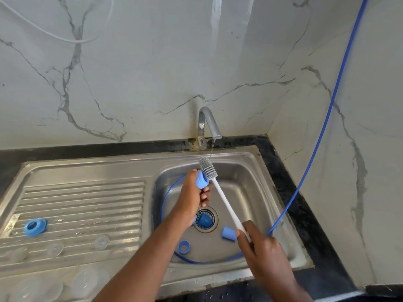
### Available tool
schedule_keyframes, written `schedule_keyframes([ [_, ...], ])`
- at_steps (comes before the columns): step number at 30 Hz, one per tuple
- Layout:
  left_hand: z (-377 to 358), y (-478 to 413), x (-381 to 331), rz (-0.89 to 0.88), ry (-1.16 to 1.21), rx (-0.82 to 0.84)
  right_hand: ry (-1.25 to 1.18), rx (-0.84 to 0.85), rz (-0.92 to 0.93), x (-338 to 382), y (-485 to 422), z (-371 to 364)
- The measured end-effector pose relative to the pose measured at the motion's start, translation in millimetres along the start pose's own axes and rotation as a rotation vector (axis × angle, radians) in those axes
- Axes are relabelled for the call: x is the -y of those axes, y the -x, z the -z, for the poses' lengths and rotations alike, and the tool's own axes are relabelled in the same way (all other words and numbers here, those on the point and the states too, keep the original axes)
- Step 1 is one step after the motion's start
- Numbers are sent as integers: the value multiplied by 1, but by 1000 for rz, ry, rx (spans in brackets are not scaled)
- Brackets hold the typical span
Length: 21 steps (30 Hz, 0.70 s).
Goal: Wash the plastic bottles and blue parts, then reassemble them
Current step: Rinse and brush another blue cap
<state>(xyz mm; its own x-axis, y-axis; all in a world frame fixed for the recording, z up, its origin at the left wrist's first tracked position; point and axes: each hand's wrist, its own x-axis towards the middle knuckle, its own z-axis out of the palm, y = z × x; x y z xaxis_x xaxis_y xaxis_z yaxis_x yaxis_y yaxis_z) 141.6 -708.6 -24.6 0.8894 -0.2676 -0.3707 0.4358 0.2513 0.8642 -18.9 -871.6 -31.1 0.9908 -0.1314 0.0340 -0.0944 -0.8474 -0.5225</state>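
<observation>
- My left hand (193, 192) has its grip wrapped around a blue cap (201, 179), held over the sink basin (246, 171), just under the faucet (208, 124), where a thin stream runs.
- My right hand (260, 243) has its grip closed on the low end of the bottle brush (220, 192), near the front of the basin.
- The relation that counts: the brush's long axis runs diagonally from my right hand up and away to the left, and its grey bristle head (208, 167) lies touching the cap's far side. So the cap sits at the far end of the handle from the right grip, and the left hand is the one right on it.
- I judge the next scrub needs short strokes along that axis, with the left hand turning the cap against the bristles.
- Materials: the cap is smooth moulded plastic, likely slippery when wet; the bristles look like soft rubbery fins; the handle is a slim, stiff white rod.
- Other blue parts wait: a short cylinder (229, 233) and a ring (183, 246) on the steel basin floor, a domed piece (204, 219) at the drain, a collar (35, 227) on the ribbed drainboard (87, 203).
- Clear plastic bottles (82, 280) lie on the drainboard's near edge, faint and hard to count.
- A blue hose (322, 127) loops into the basin.
</observation>
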Motion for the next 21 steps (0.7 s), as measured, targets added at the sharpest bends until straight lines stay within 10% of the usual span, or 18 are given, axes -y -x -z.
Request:
schedule_keyframes([
  [21,-6,7,-13,-82,540,-283,-95,66,99,-16,-20,4],
])
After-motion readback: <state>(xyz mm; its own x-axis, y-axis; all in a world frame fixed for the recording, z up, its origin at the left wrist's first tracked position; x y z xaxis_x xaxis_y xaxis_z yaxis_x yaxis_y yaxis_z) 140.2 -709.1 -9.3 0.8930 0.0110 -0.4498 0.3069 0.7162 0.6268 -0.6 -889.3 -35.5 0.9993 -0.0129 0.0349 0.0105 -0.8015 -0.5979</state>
